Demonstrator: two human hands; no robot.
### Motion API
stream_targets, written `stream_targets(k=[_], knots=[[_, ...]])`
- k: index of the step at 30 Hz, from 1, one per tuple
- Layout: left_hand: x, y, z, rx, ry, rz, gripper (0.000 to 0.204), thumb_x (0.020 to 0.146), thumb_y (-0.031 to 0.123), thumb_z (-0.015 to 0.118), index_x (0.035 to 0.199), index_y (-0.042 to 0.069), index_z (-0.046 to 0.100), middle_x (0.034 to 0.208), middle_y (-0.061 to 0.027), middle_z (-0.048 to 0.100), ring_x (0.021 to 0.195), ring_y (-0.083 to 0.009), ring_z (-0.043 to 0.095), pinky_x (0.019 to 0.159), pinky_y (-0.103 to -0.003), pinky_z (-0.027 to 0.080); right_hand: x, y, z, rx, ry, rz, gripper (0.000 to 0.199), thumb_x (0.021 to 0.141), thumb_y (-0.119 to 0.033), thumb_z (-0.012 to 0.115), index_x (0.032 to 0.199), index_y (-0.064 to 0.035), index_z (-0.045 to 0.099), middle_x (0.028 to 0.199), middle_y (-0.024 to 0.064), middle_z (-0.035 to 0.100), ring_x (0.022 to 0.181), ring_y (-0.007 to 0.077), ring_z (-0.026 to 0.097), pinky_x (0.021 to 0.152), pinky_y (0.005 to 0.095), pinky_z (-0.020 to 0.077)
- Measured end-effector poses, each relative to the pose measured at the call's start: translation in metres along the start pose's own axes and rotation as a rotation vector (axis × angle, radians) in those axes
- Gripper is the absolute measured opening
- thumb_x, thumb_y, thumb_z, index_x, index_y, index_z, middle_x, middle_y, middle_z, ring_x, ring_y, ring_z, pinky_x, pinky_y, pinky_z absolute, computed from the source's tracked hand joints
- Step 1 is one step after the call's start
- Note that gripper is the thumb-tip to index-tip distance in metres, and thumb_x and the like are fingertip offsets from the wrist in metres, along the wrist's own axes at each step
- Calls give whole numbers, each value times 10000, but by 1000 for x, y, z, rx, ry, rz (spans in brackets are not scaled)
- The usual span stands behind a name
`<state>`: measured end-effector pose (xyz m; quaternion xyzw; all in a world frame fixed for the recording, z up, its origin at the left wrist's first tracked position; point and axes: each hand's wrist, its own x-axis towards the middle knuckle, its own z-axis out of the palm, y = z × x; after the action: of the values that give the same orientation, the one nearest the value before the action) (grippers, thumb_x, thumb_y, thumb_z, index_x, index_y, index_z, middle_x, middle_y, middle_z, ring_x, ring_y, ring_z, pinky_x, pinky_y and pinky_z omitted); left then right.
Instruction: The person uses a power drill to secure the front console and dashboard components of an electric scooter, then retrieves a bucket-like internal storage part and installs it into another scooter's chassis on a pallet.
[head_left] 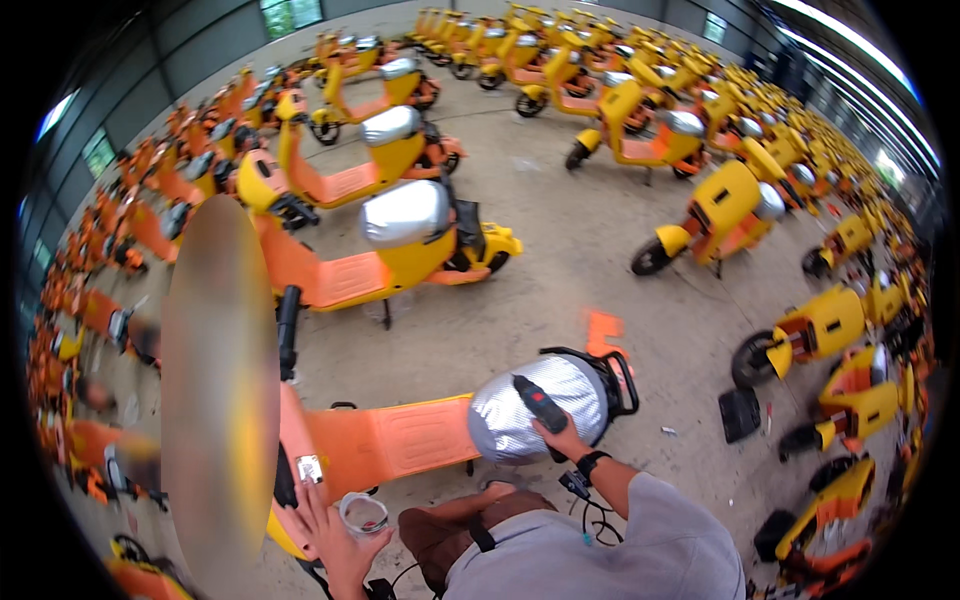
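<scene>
A yellow-and-orange scooter stands crosswise in front of me, its orange footboard (pixel 420 440) between my hands. My left hand (pixel 335 530) holds a clear round plastic cup (pixel 362 513) by the thumb side, with small reddish bits inside. Its fingers stretch up the scooter's front panel and touch a small silvery plate (pixel 310 468). My right hand (pixel 566 440) is closed round a dark cordless screwdriver (pixel 538 403) with a red mark, above the seat's silver cover (pixel 500 432). The screwdriver's tip points away from me to the left.
A black handlebar grip (pixel 289 330) rises at the front. Another scooter (pixel 370 280) stands beyond. An orange flat piece (pixel 604 333) and an open black case (pixel 740 414) lie on the concrete floor. Scooter rows line both sides. A blurred oval patch hides part of the left.
</scene>
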<state>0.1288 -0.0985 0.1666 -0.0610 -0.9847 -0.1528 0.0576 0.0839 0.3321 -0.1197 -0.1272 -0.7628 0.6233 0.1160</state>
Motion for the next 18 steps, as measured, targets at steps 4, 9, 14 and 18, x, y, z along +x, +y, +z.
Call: stream_targets(k=[4, 9, 14, 18], knots=[[1, -11, 11, -50, -8, 15, 723, 538, 431, 892, 991, -39, 582, 1593, -250, 270, 1495, -434, 184, 1166, -628, 108, -7, 44, -5, -15, 44, -96, 237, 818, -173, 810, 929, -6, 685, 823, 47, 711, 748, 141, 664, 705, 324, 523], [-2, -7, 1, 5, 40, 14, 757, 549, 459, 892, 1035, -48, 611, 1596, -240, 271, 1489, -421, 204, 1166, -630, 110, -3, 50, -2, -230, 5, -196, 342, 758, -229, 828, 977, -28, 659, 815, 153, 680, 738, 326, 676, 681, 406, 525], [-3, -4, 4, -40, 108, -4, 664, 566, 454, 886, 942, -24, 620, 1567, -246, 328, 1480, -401, 250, 1168, -624, 131, 1, 51, -7, -338, -21, -226, 297, 750, -205, 803, 950, -34, 665, 750, 120, 676, 664, 291, 673, 649, 398, 535], [7, -5, 6, -49, 138, 35, 649, 571, 444, 882, 955, -13, 627, 1573, -222, 327, 1484, -369, 259, 1187, -597, 123, 20, 24, -7, -230, -220, 234, 171, 778, -142, 737, 881, -18, 680, 699, 36, 657, 624, 153, 643, 613, 345, 524]])
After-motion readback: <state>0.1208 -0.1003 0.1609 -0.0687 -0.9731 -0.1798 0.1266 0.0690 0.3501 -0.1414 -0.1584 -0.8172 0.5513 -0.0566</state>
